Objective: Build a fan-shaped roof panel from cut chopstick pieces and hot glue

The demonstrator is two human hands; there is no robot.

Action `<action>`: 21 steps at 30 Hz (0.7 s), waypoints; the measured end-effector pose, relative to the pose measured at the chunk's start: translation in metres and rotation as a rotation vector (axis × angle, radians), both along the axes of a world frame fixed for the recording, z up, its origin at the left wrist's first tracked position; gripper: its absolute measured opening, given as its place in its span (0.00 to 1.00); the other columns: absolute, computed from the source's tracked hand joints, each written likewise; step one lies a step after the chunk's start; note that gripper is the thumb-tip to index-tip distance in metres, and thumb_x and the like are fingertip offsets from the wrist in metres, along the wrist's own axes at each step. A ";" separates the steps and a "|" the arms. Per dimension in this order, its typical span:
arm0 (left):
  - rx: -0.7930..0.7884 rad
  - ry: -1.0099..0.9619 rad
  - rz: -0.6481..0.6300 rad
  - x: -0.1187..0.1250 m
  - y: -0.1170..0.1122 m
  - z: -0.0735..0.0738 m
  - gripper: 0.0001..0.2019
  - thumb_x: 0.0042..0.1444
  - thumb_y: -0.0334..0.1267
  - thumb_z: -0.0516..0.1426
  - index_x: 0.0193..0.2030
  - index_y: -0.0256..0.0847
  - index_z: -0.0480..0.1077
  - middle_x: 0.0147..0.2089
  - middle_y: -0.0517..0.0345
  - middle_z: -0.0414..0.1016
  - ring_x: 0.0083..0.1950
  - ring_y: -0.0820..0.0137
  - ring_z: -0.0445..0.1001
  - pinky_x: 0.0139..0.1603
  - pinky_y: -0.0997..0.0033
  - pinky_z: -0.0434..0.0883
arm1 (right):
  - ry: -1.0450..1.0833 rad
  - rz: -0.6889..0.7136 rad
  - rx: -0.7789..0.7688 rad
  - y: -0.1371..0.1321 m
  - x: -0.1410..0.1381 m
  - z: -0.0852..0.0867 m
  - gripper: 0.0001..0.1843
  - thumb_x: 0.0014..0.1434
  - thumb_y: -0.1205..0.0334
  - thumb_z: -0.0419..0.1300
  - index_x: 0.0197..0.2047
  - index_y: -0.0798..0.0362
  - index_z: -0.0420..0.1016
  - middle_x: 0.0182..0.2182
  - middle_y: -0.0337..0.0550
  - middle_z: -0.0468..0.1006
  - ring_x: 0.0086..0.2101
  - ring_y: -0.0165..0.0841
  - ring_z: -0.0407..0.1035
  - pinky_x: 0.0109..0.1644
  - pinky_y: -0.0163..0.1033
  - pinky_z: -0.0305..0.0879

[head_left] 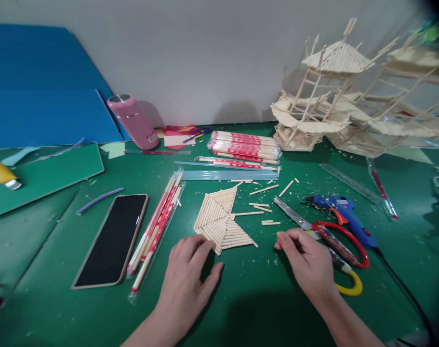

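Observation:
On the green table lies a flat, fan-like panel (219, 218) built from short wooden sticks, with a gap on its right side. My left hand (188, 274) rests at the panel's lower left edge, fingertips touching it, thumb held apart. To the right, my right hand (308, 262) hovers over the table with fingers and thumb pressed together; whatever they may hold is hidden. Scissors (293, 214) with red and yellow handles lie just beyond that hand, beside a blue glue gun (344, 212). Several cut stick pieces (260, 207) lie between the panel and the scissors.
A phone (111, 241) and wrapped chopsticks (157, 226) lie left of the panel. Behind are a chopstick pack (244, 146), blue strips (230, 175) and a pink bottle (134, 121). Stick-built pavilion models (335, 62) stand back right. The glue gun's cord (403, 289) runs along the right.

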State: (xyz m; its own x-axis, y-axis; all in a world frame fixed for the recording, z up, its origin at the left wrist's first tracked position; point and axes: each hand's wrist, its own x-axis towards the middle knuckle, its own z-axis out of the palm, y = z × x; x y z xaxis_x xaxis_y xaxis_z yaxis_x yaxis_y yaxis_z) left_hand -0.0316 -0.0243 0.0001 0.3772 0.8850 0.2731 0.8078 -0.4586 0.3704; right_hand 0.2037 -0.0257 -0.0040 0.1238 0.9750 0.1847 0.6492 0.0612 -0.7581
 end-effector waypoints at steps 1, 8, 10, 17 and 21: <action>0.002 -0.001 0.002 0.000 0.000 0.000 0.11 0.53 0.34 0.55 0.44 0.38 0.64 0.43 0.49 0.65 0.44 0.60 0.65 0.41 0.56 0.67 | -0.005 0.015 0.001 0.000 0.000 0.000 0.12 0.60 0.56 0.52 0.27 0.51 0.67 0.21 0.36 0.72 0.22 0.27 0.65 0.24 0.30 0.60; 0.010 -0.044 0.015 0.004 0.004 0.000 0.09 0.53 0.33 0.55 0.42 0.37 0.66 0.41 0.49 0.66 0.44 0.60 0.65 0.42 0.57 0.65 | -0.040 0.177 0.002 0.004 -0.005 -0.008 0.05 0.58 0.62 0.54 0.38 0.50 0.70 0.32 0.40 0.72 0.30 0.29 0.66 0.32 0.33 0.64; 0.015 -0.049 0.012 0.005 0.004 0.000 0.08 0.53 0.33 0.55 0.41 0.37 0.67 0.42 0.49 0.67 0.44 0.60 0.66 0.43 0.57 0.64 | -0.058 0.219 -0.001 0.004 -0.006 -0.008 0.05 0.57 0.62 0.54 0.36 0.50 0.70 0.33 0.41 0.73 0.33 0.31 0.67 0.35 0.34 0.64; 0.049 -0.066 -0.024 0.009 0.003 0.003 0.06 0.55 0.33 0.54 0.40 0.42 0.68 0.42 0.54 0.72 0.47 0.61 0.67 0.47 0.57 0.60 | -0.158 0.259 0.001 0.005 -0.010 -0.008 0.05 0.57 0.61 0.55 0.34 0.50 0.71 0.31 0.40 0.73 0.35 0.33 0.67 0.38 0.37 0.63; 0.065 -0.026 -0.006 0.014 0.007 0.004 0.05 0.56 0.34 0.53 0.37 0.41 0.69 0.38 0.55 0.72 0.43 0.61 0.68 0.45 0.58 0.60 | -0.206 0.265 -0.003 0.007 -0.011 -0.010 0.06 0.57 0.61 0.55 0.32 0.50 0.72 0.30 0.39 0.73 0.33 0.32 0.67 0.36 0.36 0.62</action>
State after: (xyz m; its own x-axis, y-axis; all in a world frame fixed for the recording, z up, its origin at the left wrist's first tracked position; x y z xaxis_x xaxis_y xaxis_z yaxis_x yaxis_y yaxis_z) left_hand -0.0175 -0.0173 0.0041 0.3740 0.8628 0.3400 0.7955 -0.4869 0.3606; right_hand 0.1927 -0.0183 -0.0138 -0.1734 0.9688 0.1771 0.7506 0.2464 -0.6131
